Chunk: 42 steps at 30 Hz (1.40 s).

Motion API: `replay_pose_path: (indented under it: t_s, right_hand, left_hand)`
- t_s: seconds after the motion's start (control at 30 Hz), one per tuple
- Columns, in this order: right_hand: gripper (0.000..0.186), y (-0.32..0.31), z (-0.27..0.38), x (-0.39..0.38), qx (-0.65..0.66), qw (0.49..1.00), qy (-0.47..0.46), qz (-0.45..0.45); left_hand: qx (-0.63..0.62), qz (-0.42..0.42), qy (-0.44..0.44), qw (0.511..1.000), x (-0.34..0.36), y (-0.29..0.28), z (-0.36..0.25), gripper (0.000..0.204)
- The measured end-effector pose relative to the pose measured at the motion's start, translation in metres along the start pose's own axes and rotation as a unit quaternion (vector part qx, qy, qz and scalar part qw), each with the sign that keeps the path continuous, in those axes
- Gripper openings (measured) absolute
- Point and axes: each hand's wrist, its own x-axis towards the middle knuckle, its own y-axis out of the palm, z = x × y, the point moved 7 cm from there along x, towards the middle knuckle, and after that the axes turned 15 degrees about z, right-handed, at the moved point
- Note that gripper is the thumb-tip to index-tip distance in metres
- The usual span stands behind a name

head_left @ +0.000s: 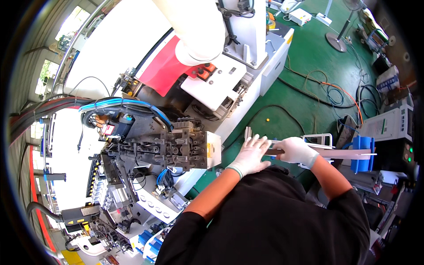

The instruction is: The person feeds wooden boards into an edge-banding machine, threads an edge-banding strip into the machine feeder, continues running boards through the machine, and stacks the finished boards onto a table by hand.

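Both of my hands wear white gloves, close together in front of my body. My right hand [297, 151] is closed around a long flat strip. A dark brown part of the strip [274, 151] shows between the hands. On the other side, a pinkish-grey length [340, 153] runs right to a blue spool-shaped part [362, 154]. My left hand [249, 157] has its fingers stretched out at the brown part; its palm is hidden. Just beyond its fingertips stands a small light-grey piece [248, 132], whose kind I cannot tell.
A dark machine head with metal blocks [176, 148], cables and blue hoses stands close on the left. Ahead is a white machine cover [216, 84] with orange buttons. Cables [331, 95] lie over the green floor. A control box [393, 132] with green lights stands right.
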Motion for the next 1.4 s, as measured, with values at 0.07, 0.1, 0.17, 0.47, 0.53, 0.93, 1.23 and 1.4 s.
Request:
replay_pose_path:
  t_s: [0.07,0.1,0.17,0.47,0.53,0.93,1.23,1.4]
  right_hand:
    - [0.035,-0.022,0.019,-0.029,0.079,0.992,-0.092,-0.025]
    - [0.034,-0.031,0.023,-0.044,0.094,0.991,-0.098,-0.02]
    - [0.034,-0.048,0.03,-0.068,0.12,0.989,-0.083,-0.008]
    - [0.022,-0.023,-0.02,-0.079,0.04,0.999,0.026,-0.015]
    - [0.02,-0.013,0.0,-0.066,-0.008,1.0,0.015,0.01]
    - [0.015,-0.021,0.079,-0.002,0.038,0.988,-0.077,-0.128]
    - [0.017,-0.014,0.111,-0.001,0.062,0.994,-0.046,-0.076]
    - [0.012,-0.025,0.12,0.003,0.132,0.983,-0.123,-0.033]
  left_hand:
    - [-0.049,0.107,0.028,0.993,0.0,0.005,0.002,0.064]
    - [-0.106,0.165,0.024,0.98,-0.004,0.001,0.003,0.058]
    - [-0.252,0.168,0.061,0.951,-0.018,0.015,0.018,0.046]
    - [-0.504,0.148,-0.025,0.851,-0.064,0.005,0.046,0.033]
    - [-0.331,0.067,-0.029,0.941,-0.065,-0.027,0.03,0.029]
    - [-0.398,-0.248,-0.144,0.871,-0.109,-0.055,0.024,0.013]
    - [-0.211,-0.367,-0.186,0.887,-0.137,-0.054,0.028,0.013]
    - [-0.416,-0.269,-0.207,0.844,-0.161,-0.05,0.049,0.013]
